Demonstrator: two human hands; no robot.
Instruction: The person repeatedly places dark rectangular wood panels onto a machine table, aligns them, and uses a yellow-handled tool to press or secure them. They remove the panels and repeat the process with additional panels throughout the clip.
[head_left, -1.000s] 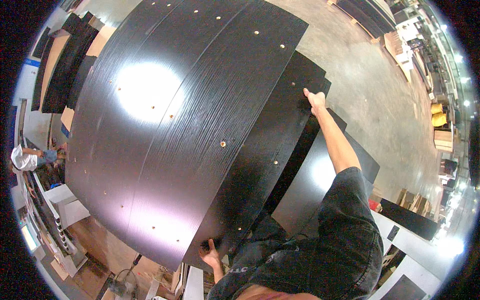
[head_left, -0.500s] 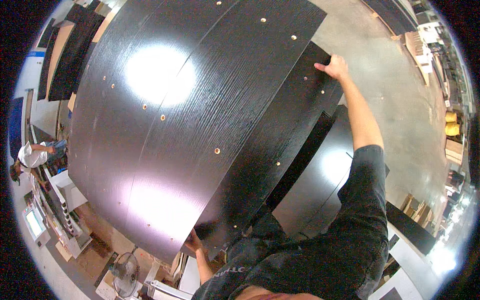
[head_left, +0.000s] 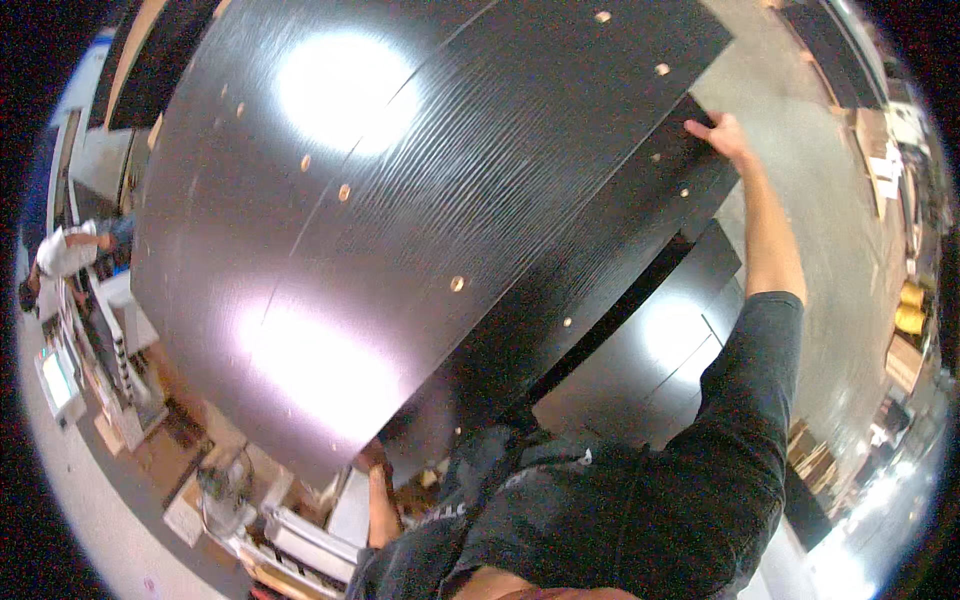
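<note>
A large black wood-grain panel [head_left: 450, 220] with several round drilled holes fills the middle of the view, its glossy face mirroring bright lights. Along its right edge shows a strip of a second black panel [head_left: 545, 300], also drilled. My right hand [head_left: 722, 135] is closed on the far right corner of this second panel, thumb on top and the other fingers hidden beyond the edge. At the near end, my left hand [head_left: 372, 458] is at the lower edge where the two panels meet; its fingers are mostly hidden in shadow.
More black panels [head_left: 640, 370] lie lower down beside my body. A person [head_left: 70, 250] in a white top works by a machine at the left. Nearby stands a fan [head_left: 225, 485]. Yellow objects [head_left: 910, 308] and wood pieces [head_left: 812, 455] sit at the right, across grey floor [head_left: 830, 230].
The panels and my right hand have shifted toward the right in the picture, and the surroundings have turned slightly. Both hands remain at the same parts of the panels.
</note>
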